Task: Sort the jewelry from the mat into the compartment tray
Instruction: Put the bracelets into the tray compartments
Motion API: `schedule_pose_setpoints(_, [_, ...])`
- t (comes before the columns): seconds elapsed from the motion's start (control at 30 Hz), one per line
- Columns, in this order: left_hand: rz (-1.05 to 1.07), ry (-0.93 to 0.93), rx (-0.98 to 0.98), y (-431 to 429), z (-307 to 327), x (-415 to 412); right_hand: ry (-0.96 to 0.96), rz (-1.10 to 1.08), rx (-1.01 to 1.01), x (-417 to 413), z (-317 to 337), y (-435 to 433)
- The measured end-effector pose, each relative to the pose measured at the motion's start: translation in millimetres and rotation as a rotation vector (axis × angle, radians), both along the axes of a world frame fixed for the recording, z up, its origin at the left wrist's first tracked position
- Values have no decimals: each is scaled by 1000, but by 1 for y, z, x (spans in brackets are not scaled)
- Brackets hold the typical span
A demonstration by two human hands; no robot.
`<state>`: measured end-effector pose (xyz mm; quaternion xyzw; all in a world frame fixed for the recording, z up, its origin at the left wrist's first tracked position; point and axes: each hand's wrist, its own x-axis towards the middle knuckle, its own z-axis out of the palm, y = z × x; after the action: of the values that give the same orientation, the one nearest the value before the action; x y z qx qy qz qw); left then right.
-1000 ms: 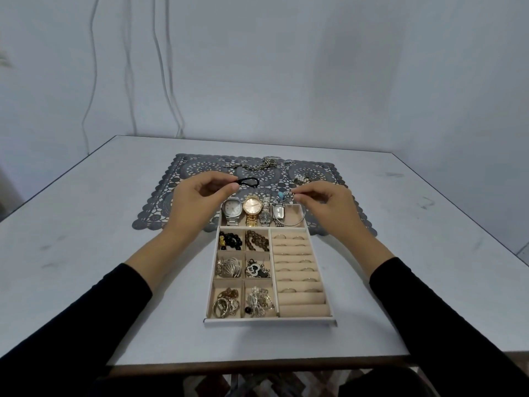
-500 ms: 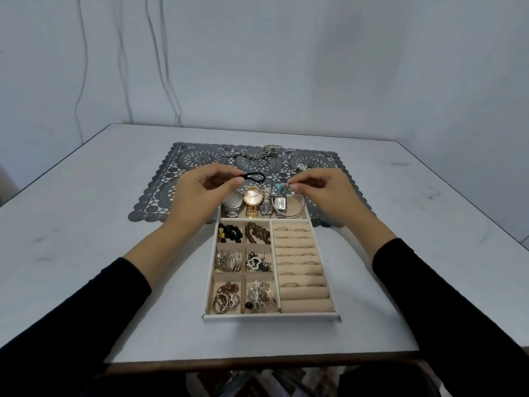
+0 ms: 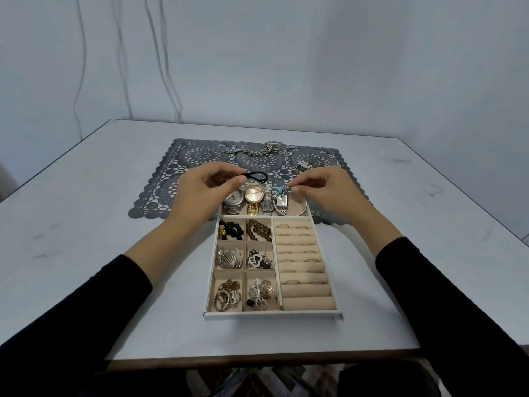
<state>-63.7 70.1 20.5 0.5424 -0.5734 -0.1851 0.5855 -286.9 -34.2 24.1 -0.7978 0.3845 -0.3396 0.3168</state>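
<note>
Compartment tray (image 3: pixel 274 314) sits on the table (image 3: pixel 86 239), its far end overlapping the grey lace mat (image 3: pixel 177 164). Far long compartment: four watches, incl. a gold watch (image 3: pixel 253 196), plus a thin bangle (image 3: pixel 304 209). Left block, six cells: black beads (image 3: pixel 231 230), brown beads (image 3: pixel 259 229), silver shell-like piece (image 3: pixel 229 257), heart charm cluster (image 3: pixel 259 260), gold rings/hoops (image 3: pixel 226 295), mixed silver bits (image 3: pixel 262 292). Right block: ring rolls (image 3: pixel 303 265) with thin rings in the far rows; nearest two rolls look bare.

Left hand (image 3: pixel 200 196): fingers pinched closed on a black cord loop (image 3: pixel 256 176), held above the watch compartment. Right hand (image 3: pixel 329 193): fingers pinched on something small next to a turquoise bead charm (image 3: pixel 279 191); whether cord and charm are one piece, cannot tell.

Still on the mat: silver chain (image 3: pixel 257 149) at the far edge, small pearly cluster (image 3: pixel 306 165) far right, too small to identify. Left hand hides the tray's far-left corner.

Table is open to both sides of tray; near edge just beyond the tray's front.
</note>
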Motion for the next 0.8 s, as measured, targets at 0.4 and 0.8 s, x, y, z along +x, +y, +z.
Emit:
schedule_pose_setpoints(0.4, [-13, -25, 33, 3, 1, 0, 12, -5, 18, -5, 0, 8])
schedule_pose_setpoints(0.8, [-29, -83, 94, 7, 1, 1, 316, -300, -162, -24, -22, 15])
